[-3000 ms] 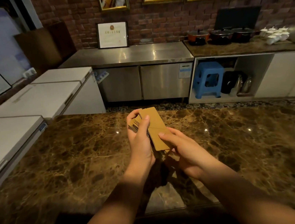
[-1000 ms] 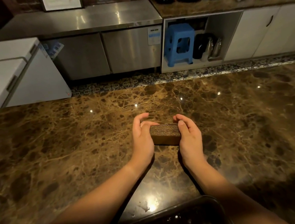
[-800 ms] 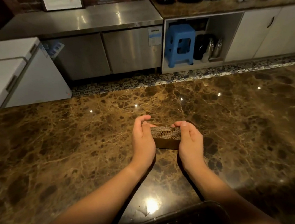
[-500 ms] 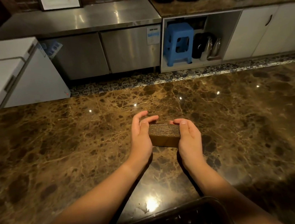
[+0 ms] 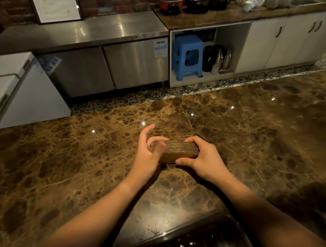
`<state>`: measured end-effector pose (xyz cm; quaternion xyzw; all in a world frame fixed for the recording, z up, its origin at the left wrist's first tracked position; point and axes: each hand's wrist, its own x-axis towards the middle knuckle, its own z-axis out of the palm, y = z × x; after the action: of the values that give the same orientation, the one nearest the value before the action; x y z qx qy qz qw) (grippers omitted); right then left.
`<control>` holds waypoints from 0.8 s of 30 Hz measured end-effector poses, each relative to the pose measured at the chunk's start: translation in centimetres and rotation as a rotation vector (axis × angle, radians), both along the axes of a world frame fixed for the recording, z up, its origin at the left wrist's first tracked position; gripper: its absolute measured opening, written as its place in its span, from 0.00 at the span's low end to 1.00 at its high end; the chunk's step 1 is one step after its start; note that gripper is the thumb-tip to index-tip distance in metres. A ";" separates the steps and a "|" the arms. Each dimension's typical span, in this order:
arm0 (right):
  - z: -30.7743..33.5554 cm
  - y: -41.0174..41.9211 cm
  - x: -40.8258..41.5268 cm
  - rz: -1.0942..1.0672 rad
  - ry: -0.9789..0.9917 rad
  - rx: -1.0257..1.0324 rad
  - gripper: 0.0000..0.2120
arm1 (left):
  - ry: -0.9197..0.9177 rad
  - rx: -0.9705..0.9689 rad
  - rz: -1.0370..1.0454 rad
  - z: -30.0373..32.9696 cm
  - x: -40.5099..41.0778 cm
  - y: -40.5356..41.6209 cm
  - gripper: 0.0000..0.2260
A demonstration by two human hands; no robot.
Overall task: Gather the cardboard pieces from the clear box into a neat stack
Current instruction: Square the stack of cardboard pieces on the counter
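A stack of brown cardboard pieces stands on edge on the brown marble counter, its corrugated edges facing up. My left hand holds the stack's left end, thumb across the near face and index finger lifted above it. My right hand grips the right end, fingers curled over the top and thumb on the near face. The clear box sits at the near edge between my forearms; its inside is too dark to make out.
Beyond the counter's far edge runs a patterned tile floor, then steel cabinets, white chest freezers on the left and a blue stool in an open cupboard. Pots and white cups stand on the back counter.
Three seconds ago I held the cardboard pieces fanned in the air; since then they stand as a stack on the counter. In the last half second my left index finger lifted and the stack tilted slightly.
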<state>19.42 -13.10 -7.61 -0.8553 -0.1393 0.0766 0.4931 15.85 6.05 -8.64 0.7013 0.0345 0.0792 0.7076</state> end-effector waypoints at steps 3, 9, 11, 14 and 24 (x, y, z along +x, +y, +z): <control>1.1 -0.5 -0.5 -0.027 0.027 0.117 0.25 | 0.005 0.035 -0.142 1.4 -1.1 1.7 0.40; 5.6 -0.1 -3.5 0.054 0.115 0.356 0.28 | -0.152 -0.083 -0.057 6.3 -4.2 1.9 0.33; 7.3 0.0 -4.3 0.130 0.129 0.370 0.27 | -0.211 -0.040 -0.037 8.0 -5.3 1.9 0.32; 10.0 -0.3 -4.6 0.258 0.086 0.182 0.27 | -0.283 0.072 -0.028 10.2 -6.9 2.1 0.32; 16.1 -1.5 -9.1 0.514 -0.071 0.002 0.19 | -0.063 0.099 -0.159 15.9 -12.5 0.9 0.34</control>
<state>10.31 -14.63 8.48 -0.7935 -0.3695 0.1692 0.4530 3.31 6.91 7.31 0.7331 -0.0474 0.0466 0.6769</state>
